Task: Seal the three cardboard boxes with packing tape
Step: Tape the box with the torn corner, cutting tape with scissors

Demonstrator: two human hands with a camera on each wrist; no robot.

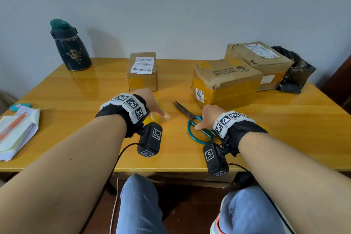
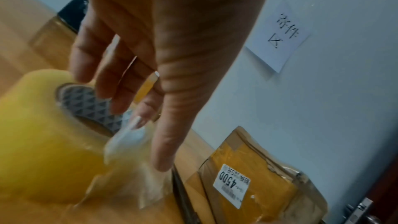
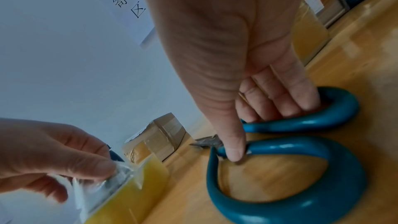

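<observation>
Three taped cardboard boxes stand on the yellow table: a small one at the middle back, a medium one with a "4500" sticker, and a large one behind it. My left hand holds the yellow packing tape roll. Its thumb pinches the crinkled loose end of the tape. To the right, my right hand grips teal-handled scissors lying on the table, with fingers curled into one loop and the thumb at the other. The blades point at the medium box.
A dark bottle stands at the back left. A stack of papers with a pen lies at the left edge. A black bag sits behind the large box. A paper note hangs on the wall.
</observation>
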